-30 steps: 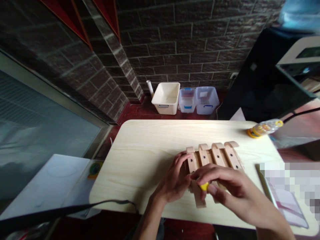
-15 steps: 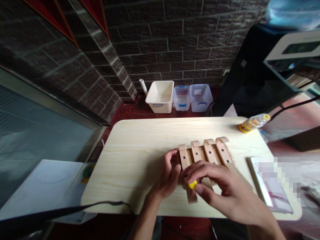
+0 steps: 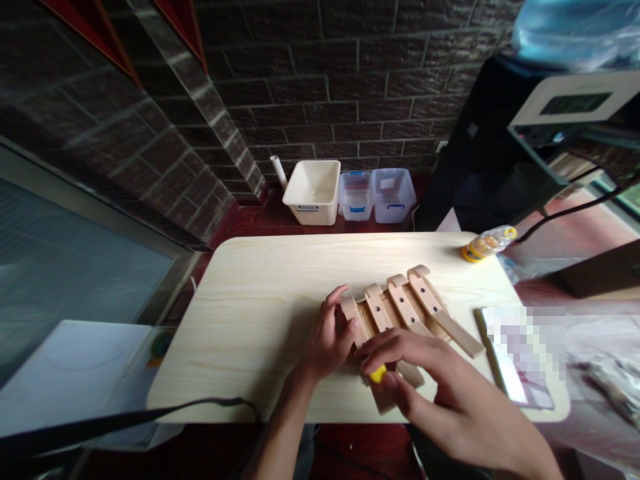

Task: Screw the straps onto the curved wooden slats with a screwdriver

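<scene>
A wooden slatted piece (image 3: 406, 308) lies on the pale tabletop, with curled-ended strips across it and dark holes along them. My left hand (image 3: 327, 343) grips its left side, thumb pressed on the leftmost strip. Between the thumb and fingers of my right hand (image 3: 435, 383) is a small rounded yellow piece (image 3: 378, 373), held low over the near part of that strip. My right fingers cover whatever is under the yellow piece and much of the lower strips.
On the pale table (image 3: 240, 300) a clear bottle with yellow ends (image 3: 487, 245) lies at the back right. A flat tablet-like panel (image 3: 515, 360) is at the right edge. Beyond the table, a cream bin (image 3: 313, 193) and two clear boxes (image 3: 356, 197) stand on the floor.
The view has shifted a little to the right. My left thumb now presses on the leftmost strip, and the wooden piece is slightly turned. My right hand keeps its pinch on the yellow piece.
</scene>
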`<state>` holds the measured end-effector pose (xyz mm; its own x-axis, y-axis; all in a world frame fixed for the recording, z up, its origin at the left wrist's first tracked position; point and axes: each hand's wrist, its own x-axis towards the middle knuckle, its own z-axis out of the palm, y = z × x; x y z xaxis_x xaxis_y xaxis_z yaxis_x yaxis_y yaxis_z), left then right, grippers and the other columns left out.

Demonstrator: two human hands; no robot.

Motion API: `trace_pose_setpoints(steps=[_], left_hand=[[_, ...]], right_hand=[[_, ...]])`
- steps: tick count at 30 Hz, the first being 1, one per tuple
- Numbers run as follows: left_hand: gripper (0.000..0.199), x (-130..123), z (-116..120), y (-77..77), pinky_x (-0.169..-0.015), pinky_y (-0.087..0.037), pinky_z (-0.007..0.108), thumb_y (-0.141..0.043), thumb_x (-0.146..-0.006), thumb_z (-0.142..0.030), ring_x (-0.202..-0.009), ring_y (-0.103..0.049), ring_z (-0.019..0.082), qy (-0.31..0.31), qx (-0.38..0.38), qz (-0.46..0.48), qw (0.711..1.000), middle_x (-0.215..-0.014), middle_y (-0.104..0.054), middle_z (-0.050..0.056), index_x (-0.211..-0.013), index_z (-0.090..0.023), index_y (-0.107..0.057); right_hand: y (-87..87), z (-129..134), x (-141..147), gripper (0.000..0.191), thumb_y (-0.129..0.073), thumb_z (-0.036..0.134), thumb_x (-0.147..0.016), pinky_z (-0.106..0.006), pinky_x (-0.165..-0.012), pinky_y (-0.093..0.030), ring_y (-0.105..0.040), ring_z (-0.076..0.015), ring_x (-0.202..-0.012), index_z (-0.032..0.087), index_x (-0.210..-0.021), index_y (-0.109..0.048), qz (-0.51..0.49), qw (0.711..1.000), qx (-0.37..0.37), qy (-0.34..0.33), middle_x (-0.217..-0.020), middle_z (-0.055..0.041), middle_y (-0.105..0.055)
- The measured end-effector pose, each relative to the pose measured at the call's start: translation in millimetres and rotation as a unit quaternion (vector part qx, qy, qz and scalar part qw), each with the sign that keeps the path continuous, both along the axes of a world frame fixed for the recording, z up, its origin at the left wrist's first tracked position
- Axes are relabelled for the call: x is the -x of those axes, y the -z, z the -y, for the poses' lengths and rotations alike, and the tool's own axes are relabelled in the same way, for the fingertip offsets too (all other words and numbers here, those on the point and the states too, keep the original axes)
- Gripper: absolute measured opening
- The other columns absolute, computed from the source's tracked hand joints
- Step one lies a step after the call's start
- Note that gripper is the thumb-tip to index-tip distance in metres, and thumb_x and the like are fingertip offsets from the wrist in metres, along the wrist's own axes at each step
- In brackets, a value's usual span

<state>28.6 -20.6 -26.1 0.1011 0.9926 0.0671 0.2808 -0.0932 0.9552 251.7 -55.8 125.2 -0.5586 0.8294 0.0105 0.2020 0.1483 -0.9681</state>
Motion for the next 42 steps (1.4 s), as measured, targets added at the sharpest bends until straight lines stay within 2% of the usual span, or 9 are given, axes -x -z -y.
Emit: trace_pose_setpoints(steps=[7,12,14,18,23,25,31,36,42], left_hand=[[0.076,22,-2,-6.7,-0.125,-0.047,0.056,-0.08,-0.089,-0.036,-0.147,-0.058,0.036,0.134,0.066,0.09,0.985,-0.161,-0.054,0.017,-0.155,-0.025,-0.043],[0.11,29,-1,-18.2,-0.127,-0.047,0.057,-0.097,-0.074,-0.038,-0.151,-0.056,0.038,0.16,0.11,0.063,0.979,-0.163,-0.055,0.016,-0.166,-0.03,-0.037],[0.107,31,-1,-18.0,-0.124,-0.05,0.057,-0.1,-0.069,-0.041,-0.147,-0.06,0.039,0.16,0.11,0.048,0.98,-0.16,-0.059,0.015,-0.161,-0.031,-0.047],[0.089,28,0,-10.9,-0.122,-0.052,0.059,-0.101,-0.066,-0.044,-0.141,-0.064,0.04,0.145,0.091,0.032,0.985,-0.15,-0.066,0.014,-0.143,-0.029,-0.061],[0.064,12,7,-3.9,-0.128,-0.046,0.061,-0.101,-0.065,-0.045,-0.155,-0.05,0.041,0.116,0.042,0.006,0.992,-0.165,-0.052,0.014,-0.113,-0.028,-0.063],[0.063,2,13,-2.4,-0.129,-0.042,0.062,-0.102,-0.064,-0.047,-0.158,-0.045,0.041,0.095,0.01,-0.003,0.995,-0.168,-0.047,0.016,-0.105,-0.026,-0.06],[0.057,-39,33,8.8,-0.13,-0.039,0.059,-0.099,-0.07,-0.043,-0.163,-0.037,0.039,0.017,-0.018,-0.008,1.0,-0.173,-0.035,0.015,-0.099,-0.024,-0.053],[0.059,-60,38,14.2,-0.128,-0.04,0.057,-0.097,-0.073,-0.046,-0.162,-0.037,0.038,-0.035,-0.036,0.006,0.999,-0.17,-0.037,0.013,-0.1,-0.025,-0.049],[0.058,-73,34,10.3,-0.124,-0.041,0.056,-0.096,-0.075,-0.047,-0.157,-0.042,0.038,-0.086,-0.041,0.002,0.995,-0.155,-0.049,0.015,-0.098,-0.025,-0.047]], right_hand=[[-3.0,12,-10,0.022,-0.059,0.022,-0.108,-0.026,-0.11,-0.051,-0.068,-0.015,-0.123,0.033,-0.123,-0.069,0.06,0.998,0.011,-0.01,-0.127,0.0016,-0.075],[-9.3,13,-6,0.025,-0.063,0.022,-0.105,-0.03,-0.108,-0.055,-0.07,-0.0188,-0.122,0.034,-0.126,-0.07,0.092,0.995,0.015,-0.023,-0.128,-0.0002,-0.075],[-13.3,12,-4,0.024,-0.064,0.022,-0.104,-0.03,-0.104,-0.057,-0.072,-0.0198,-0.117,0.033,-0.125,-0.07,0.103,0.994,0.005,-0.025,-0.125,-0.0012,-0.076],[-17.2,11,-6,0.024,-0.063,0.018,-0.104,-0.032,-0.102,-0.058,-0.074,-0.021,-0.114,0.032,-0.122,-0.071,0.137,0.99,-0.026,-0.017,-0.122,-0.0029,-0.077],[-13.8,11,-14,0.031,-0.061,0.019,-0.105,-0.032,-0.099,-0.062,-0.075,-0.0226,-0.116,0.033,-0.131,-0.07,0.152,0.986,-0.069,-0.011,-0.131,-0.0067,-0.075],[-11.0,11,-17,0.035,-0.06,0.017,-0.105,-0.03,-0.098,-0.062,-0.075,-0.0225,-0.119,0.033,-0.135,-0.068,0.153,0.984,-0.093,0.005,-0.135,-0.008,-0.074],[-1.5,9,-30,0.042,-0.057,0.013,-0.105,-0.03,-0.096,-0.064,-0.078,-0.0226,-0.119,0.03,-0.142,-0.065,0.2,0.964,-0.148,0.091,-0.139,-0.0117,-0.072],[2.6,6,-41,0.033,-0.057,0.021,-0.107,-0.032,-0.089,-0.066,-0.082,-0.0221,-0.104,0.027,-0.138,-0.066,0.238,0.942,-0.178,0.156,-0.127,-0.0096,-0.078],[4.5,4,-53,0.031,-0.055,0.018,-0.107,-0.032,-0.087,-0.068,-0.083,-0.0234,-0.106,0.026,-0.134,-0.067,0.253,0.922,-0.22,0.193,-0.128,-0.0096,-0.08]])
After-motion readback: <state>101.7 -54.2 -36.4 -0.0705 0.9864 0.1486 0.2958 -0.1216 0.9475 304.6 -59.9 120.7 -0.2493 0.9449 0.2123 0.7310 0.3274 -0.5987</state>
